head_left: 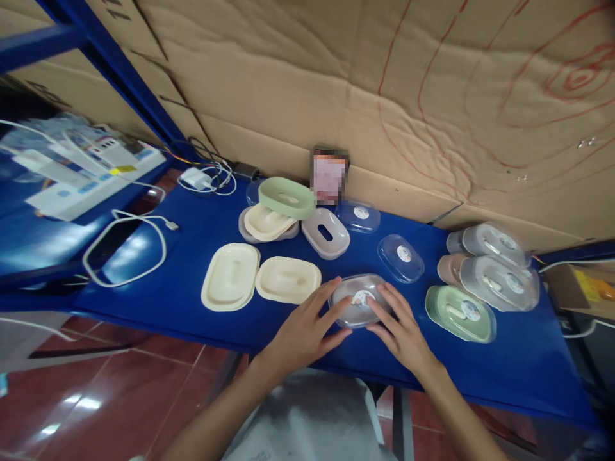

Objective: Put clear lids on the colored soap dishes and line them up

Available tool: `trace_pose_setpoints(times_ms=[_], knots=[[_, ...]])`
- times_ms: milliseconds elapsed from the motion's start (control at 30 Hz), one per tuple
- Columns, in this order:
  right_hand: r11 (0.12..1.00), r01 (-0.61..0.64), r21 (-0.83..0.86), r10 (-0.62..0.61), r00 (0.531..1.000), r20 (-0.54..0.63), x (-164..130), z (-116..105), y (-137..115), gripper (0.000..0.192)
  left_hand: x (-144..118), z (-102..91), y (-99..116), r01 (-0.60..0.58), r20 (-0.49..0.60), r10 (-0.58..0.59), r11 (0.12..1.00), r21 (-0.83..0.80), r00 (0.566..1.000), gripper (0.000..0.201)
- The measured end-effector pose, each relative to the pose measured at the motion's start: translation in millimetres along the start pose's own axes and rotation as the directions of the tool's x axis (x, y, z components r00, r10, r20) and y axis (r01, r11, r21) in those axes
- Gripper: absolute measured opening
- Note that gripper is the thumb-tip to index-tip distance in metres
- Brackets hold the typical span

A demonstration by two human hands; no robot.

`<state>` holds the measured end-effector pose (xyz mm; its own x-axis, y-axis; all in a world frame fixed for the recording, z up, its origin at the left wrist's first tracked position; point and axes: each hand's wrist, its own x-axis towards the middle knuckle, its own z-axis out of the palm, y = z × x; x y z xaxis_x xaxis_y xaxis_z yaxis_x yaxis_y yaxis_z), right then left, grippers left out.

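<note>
Grey lidded dish [358, 314] is held at lower centre of frame: left side by left hand [305, 333], right side by right hand [408, 339], fingers spread wide over top.

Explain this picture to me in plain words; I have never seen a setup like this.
There is no machine here. A person works with two bare hands, and this one picture comes from a camera worn on their head, looking forward and down.

The left hand and right hand touch opposite sides of a lidded grey plastic dish with rounded corners; I can't tell whether it is lifted.

On the blue table, to the left, lie two cream rounded dishes. Behind them, a pale green oval dish tops a pile. Beyond the hands are clear plastic lids with round stickers. To the right sits a lidded green dish beside lidded grey ones. At far left is a looped white cable.
</note>
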<state>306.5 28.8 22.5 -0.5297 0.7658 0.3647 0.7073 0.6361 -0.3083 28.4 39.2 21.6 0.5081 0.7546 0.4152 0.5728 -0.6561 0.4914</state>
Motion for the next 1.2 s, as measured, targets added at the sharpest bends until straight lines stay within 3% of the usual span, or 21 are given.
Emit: trace_pose_setpoints(times_ms=[167, 400, 633, 767, 833, 900, 967, 1033, 1100, 1200], knots=[[1.0, -0.023, -0.016, 0.023, 1.0, 0.002, -3.0, -1.4, 5.3, 0.072, 7.2, 6.6, -1.4, -0.027, 0.013, 0.027, 1.0, 0.009, 1.0, 0.056], [0.991, 0.023, -0.13, -0.019, 0.999, 0.026, -8.7, 3.0, -0.6, 0.076, -3.6, 10.4, -5.9, -0.047, -0.002, 0.047, 0.999, 0.02, 0.999, 0.055], [1.0, 0.004, 0.01, -0.005, 0.998, 0.059, 0.6, -2.5, 1.6, 0.069, -2.4, 1.1, -6.4, 0.023, 0.028, -0.021, 0.996, -0.085, 0.999, 0.055], [0.995, -0.061, -0.074, 0.052, 0.992, -0.118, 16.5, -17.1, 16.2, 0.068, 5.2, -11.0, -6.4, 0.062, -0.019, -0.063, 0.998, -0.033, 0.998, 0.06], [0.966, -0.205, -0.158, 0.157, 0.95, -0.271, 30.1, -24.8, 34.8, 0.062, 6.0, -14.6, -8.0, 0.061, -0.078, -0.057, 0.997, 0.045, 0.995, 0.058], [0.892, -0.397, -0.217, 0.287, 0.867, -0.408, 46.9, -30.6, 59.8, 0.056, 2.9, -15.2, -11.0, 0.076, -0.115, -0.06, 0.987, 0.141, 0.992, 0.052], [0.799, -0.555, -0.231, 0.398, 0.776, -0.488, 63.3, -32.9, 85.8, 0.053, -3.7, -13.5, -14.4, 0.113, -0.145, -0.081, 0.967, 0.227, 0.986, 0.043], [0.73, -0.645, -0.225, 0.473, 0.715, -0.516, 75.1, -30.4, 106.8, 0.052, -12.6, -11.4, -16.7, 0.145, -0.166, -0.103, 0.952, 0.271, 0.981, 0.035], [0.696, -0.679, -0.231, 0.506, 0.693, -0.513, 80.0, -23.8, 119.7, 0.052, -21.6, -10.6, -17.0, 0.15, -0.155, -0.111, 0.95, 0.274, 0.982, 0.031], [0.679, -0.686, -0.262, 0.524, 0.702, -0.482, 76.0, -11.0, 126.0, 0.056, -31.6, -13.0, -14.6, 0.126, -0.11, -0.104, 0.968, 0.217, 0.989, 0.026]])
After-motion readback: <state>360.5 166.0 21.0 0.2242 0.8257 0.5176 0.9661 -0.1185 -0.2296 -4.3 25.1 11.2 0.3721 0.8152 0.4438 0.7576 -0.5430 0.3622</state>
